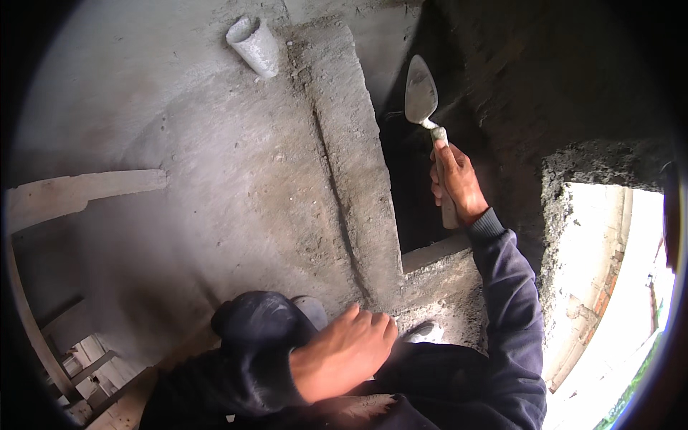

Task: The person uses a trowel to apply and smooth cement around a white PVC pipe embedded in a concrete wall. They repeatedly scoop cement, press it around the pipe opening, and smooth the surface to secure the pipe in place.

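Note:
My right hand (461, 183) is wrapped round the handle of a pointed trowel (421, 91). Its metal blade points away from me, over a dark rectangular opening (412, 193) in the grey concrete. Close to my body, my left hand (347, 351) is curled with its back toward me. Its fingertips and anything inside them are hidden. Beneath it are my dark-clothed legs, with part of a shoe (426, 333) showing beside the hand.
A whitish pipe stub (265, 54) sticks up from the concrete at the far left of the opening. A groove (330, 165) runs along the concrete. Wooden boards (86, 193) lie at left. On the right, a rough-edged gap (595, 251) lets in bright light.

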Demonstrator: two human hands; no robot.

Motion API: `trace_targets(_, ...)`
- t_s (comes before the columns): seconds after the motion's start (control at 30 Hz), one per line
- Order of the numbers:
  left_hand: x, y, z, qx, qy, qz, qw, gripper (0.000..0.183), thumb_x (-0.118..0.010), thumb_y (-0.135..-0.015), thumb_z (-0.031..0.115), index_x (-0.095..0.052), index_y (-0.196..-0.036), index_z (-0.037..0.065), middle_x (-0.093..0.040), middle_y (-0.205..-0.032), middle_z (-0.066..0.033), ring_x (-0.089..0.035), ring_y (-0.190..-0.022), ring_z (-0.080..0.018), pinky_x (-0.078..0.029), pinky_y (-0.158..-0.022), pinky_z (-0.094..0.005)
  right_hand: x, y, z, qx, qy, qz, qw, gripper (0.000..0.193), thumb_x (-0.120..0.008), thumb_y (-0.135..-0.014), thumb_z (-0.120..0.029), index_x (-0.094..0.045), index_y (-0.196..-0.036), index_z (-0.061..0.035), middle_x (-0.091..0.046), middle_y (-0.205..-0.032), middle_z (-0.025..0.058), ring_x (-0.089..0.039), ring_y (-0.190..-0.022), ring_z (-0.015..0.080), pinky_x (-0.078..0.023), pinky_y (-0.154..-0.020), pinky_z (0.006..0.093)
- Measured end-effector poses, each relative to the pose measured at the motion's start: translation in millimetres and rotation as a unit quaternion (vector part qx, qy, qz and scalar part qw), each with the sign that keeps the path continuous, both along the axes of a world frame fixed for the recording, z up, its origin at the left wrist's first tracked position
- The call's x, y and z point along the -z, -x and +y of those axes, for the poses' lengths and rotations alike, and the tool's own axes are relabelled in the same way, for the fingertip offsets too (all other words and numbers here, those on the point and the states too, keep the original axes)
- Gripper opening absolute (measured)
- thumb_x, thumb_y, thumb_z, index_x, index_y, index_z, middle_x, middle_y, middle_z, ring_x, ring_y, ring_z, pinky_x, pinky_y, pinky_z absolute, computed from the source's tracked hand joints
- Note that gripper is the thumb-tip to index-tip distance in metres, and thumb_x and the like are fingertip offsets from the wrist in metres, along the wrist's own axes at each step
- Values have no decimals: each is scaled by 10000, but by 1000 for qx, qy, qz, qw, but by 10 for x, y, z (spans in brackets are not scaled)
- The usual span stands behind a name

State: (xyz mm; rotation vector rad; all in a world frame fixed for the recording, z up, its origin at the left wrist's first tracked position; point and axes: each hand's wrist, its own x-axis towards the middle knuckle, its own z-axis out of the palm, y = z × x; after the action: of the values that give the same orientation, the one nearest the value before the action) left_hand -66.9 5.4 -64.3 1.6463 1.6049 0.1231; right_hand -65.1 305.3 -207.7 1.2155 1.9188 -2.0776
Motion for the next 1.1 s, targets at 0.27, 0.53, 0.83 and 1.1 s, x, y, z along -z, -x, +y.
trace_targets(0.27, 579, 430, 429, 6, -50, -6, 999, 158, -658, -870, 34, -710, -1000, -39, -726, -1000, -204, -740, -955, -330, -584, -879, -471, -219, 307, 124, -141, -131, -202, 960, 508, -601, -1036, -536, -616, -1022, -29, -553, -672, 49, -572, -494, 157, -497, -411, 351)
trace_targets(0.53, 1027, 788, 935, -38, -52, 33, 997, 176, -651, -861, 87, -807, -942, 71, -794, -945, -141, -780, -915, -302, -630, -806, -431, -2662, 952, 592, -169, -166, 181, 954, 507, -602, -1049, -426, -549, -1400, -63, -684, -1103, 117, -661, -792, 155, -530, -635, 310)
trace_targets(0.83, 1161, 1200, 853, -139, -31, 78, 987, 182, -692, -872, 177, -808, -968, 75, -793, -1000, -135, -768, -973, -316, -613, -830, -445, -1824, 1279, 607, -129, -401, 320, 848, 390, -725, -976, -188, -567, -1266, 19, -649, -850, 101, -610, -571, 182, -487, -487, 344)
trace_targets(1.1, 832, 1385, 150, -280, -105, -2, 954, 411, -637, -993, 258, -628, -1210, -90, -682, -1138, -274, -682, -1059, -425, -550, -903, -497, -368, 1422, 245, -142, -256, -48, 955, 434, -648, -994, -188, -533, -1386, -43, -591, -750, 64, -571, -507, 153, -489, -440, 353)
